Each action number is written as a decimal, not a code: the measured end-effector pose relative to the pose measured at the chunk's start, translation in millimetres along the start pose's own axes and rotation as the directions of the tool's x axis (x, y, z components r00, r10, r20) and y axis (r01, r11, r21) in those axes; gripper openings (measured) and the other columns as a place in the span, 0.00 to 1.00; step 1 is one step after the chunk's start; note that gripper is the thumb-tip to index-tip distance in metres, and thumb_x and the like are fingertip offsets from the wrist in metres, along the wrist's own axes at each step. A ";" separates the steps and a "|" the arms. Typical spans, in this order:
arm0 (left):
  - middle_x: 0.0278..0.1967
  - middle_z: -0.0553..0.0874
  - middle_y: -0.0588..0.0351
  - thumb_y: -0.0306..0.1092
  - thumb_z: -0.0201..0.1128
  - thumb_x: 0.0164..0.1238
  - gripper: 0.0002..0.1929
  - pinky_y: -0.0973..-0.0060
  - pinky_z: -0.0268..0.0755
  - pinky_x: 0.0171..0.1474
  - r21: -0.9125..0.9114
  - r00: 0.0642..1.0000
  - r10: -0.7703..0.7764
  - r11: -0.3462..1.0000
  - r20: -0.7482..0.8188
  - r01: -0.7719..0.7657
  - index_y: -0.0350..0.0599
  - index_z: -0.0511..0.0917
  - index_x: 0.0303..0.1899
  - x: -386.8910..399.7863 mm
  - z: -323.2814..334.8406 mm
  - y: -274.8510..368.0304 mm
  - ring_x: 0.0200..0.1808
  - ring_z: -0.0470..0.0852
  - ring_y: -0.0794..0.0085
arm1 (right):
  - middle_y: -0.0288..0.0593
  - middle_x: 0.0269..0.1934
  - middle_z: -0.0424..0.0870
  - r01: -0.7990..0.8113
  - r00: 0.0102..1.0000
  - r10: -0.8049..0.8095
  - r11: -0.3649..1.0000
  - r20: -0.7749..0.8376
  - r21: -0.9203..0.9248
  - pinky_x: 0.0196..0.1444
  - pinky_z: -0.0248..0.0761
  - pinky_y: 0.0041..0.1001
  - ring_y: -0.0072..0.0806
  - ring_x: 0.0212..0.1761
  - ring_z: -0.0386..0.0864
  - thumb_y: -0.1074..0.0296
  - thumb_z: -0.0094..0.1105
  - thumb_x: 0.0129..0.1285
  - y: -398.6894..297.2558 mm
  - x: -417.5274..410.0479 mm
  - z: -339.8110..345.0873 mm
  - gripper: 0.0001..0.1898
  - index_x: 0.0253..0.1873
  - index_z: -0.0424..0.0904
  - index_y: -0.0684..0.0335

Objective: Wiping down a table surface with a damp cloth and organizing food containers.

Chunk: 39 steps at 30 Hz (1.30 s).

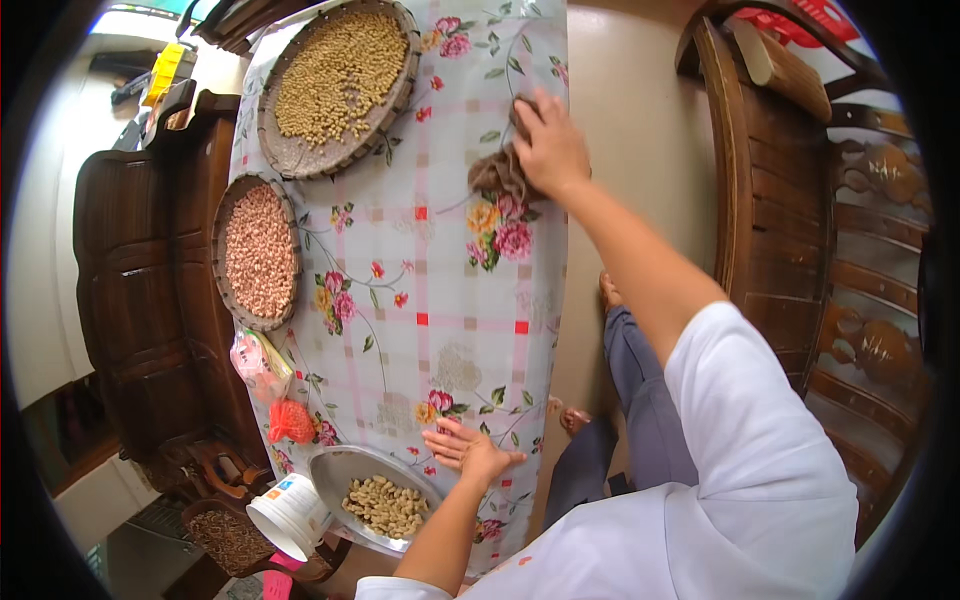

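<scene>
Under my right hand point(555, 146) is a crumpled brown cloth point(499, 174), held against the floral tablecloth point(465, 300) near the table's edge. My left hand point(469, 450) rests with fingers spread and nothing in it, on or just above the tablecloth. Beside that hand stands a metal basin point(337, 469) with unshelled peanuts point(386, 506) in it. Farther along the table, a large woven tray point(300, 154) holds yellow beans point(337, 75). A smaller woven tray point(220, 259) is filled with pink shelled peanuts point(260, 251).
A clear plastic package point(259, 364) and a red bag point(291, 421) lie along the table's far side. A white bucket point(289, 517) is tilted beside the basin. Dark wooden benches point(780, 225) flank the table, one with a wooden block point(780, 71) on it.
</scene>
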<state>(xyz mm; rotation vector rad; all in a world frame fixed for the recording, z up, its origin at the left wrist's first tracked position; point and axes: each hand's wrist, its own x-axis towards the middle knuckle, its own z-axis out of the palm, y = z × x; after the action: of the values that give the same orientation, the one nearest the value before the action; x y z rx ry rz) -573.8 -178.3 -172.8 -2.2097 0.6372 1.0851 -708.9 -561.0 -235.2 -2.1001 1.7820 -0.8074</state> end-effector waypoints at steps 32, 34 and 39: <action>0.70 0.23 0.15 0.60 0.83 0.33 0.83 0.43 0.19 0.75 0.077 0.998 -0.050 0.996 0.048 0.046 0.24 0.18 0.69 6.8 0.5 -12.9 0.74 0.19 0.28 | 0.41 0.67 0.70 0.673 0.556 -0.727 0.678 0.402 0.296 0.70 0.58 0.42 0.37 0.70 0.66 0.57 0.72 0.51 -35.2 -58.7 -31.1 0.32 0.62 0.75 0.53; 0.70 0.23 0.15 0.60 0.83 0.33 0.82 0.44 0.18 0.75 0.046 0.998 -0.040 0.998 0.038 0.038 0.24 0.19 0.69 7.9 3.3 -15.2 0.74 0.18 0.28 | 0.39 0.66 0.72 0.727 0.536 -0.763 0.635 0.362 0.263 0.69 0.58 0.45 0.35 0.70 0.67 0.57 0.71 0.52 -25.7 -10.1 -23.0 0.28 0.60 0.76 0.51; 0.70 0.24 0.16 0.60 0.83 0.32 0.82 0.44 0.18 0.75 0.070 0.994 -0.084 0.994 0.077 0.079 0.23 0.20 0.69 9.7 -1.6 -12.3 0.74 0.19 0.27 | 0.36 0.63 0.74 0.614 0.766 -0.589 0.789 0.256 -0.021 0.72 0.52 0.49 0.35 0.70 0.67 0.56 0.65 0.61 -1.2 125.6 10.1 0.21 0.59 0.76 0.49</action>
<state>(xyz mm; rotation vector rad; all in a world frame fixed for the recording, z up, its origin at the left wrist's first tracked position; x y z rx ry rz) -559.8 -172.2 -176.4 -2.1056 0.5366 1.0884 -691.1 -683.7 -212.9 -2.7554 1.0306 -0.5617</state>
